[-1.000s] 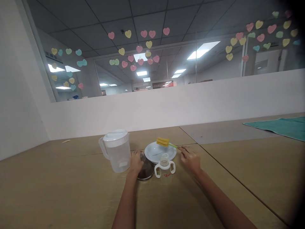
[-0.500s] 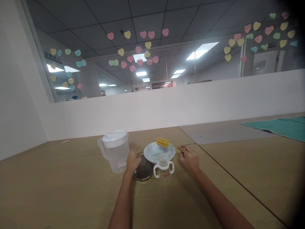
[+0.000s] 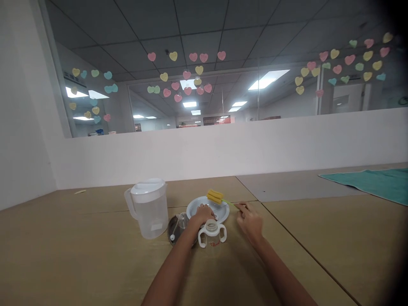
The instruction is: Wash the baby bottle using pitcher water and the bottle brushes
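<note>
My right hand point(image 3: 250, 221) is closed on the thin green handle of a sponge brush, its yellow sponge head point(image 3: 214, 196) held over the far rim of a white plate point(image 3: 190, 209). My left hand point(image 3: 204, 213) reaches over the plate with curled fingers; whatever they grip is small and mostly hidden. In front of the plate stands a clear baby bottle point(image 3: 213, 240) with white side handles, its mouth uncovered. Under my left forearm lies a dark round tray point(image 3: 174, 227), partly hidden, holding a clear small cup-like piece point(image 3: 182, 220) and a thin tube with a white end point(image 3: 172, 237).
A translucent lidded pitcher point(image 3: 153, 219) stands to the left of the tray. A teal cloth point(image 3: 379, 182) lies at the far right of the table. Behind the table rises a white wall point(image 3: 197, 155) below a window. Seams run across the tabletop.
My left hand has moved right, from the tray to over the plate. A pale piece seen behind the bottle's mouth no longer shows there. My right hand still holds the brush.
</note>
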`<action>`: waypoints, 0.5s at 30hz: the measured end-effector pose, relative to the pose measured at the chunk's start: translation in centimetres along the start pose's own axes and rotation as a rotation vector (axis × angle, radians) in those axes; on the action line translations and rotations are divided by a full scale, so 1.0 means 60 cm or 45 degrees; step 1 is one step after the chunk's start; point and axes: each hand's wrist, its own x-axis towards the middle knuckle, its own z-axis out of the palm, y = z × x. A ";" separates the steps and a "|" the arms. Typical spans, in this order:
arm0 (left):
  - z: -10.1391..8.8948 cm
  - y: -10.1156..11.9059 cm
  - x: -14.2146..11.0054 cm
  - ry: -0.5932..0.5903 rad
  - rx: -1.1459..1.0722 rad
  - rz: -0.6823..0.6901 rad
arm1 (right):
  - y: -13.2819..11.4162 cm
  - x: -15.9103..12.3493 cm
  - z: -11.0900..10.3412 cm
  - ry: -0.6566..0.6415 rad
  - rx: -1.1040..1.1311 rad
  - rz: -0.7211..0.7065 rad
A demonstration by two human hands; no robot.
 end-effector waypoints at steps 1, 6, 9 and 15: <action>-0.005 -0.002 -0.003 0.021 0.004 0.004 | -0.001 0.000 0.000 0.009 0.018 -0.001; -0.047 -0.021 -0.044 0.209 -0.041 0.066 | -0.009 -0.001 0.004 0.136 0.183 -0.015; -0.063 -0.036 -0.076 0.310 -0.273 0.114 | -0.015 -0.005 0.009 0.145 0.231 -0.070; -0.074 -0.064 -0.126 0.539 -0.179 0.232 | -0.009 -0.015 0.020 -0.018 0.030 -0.010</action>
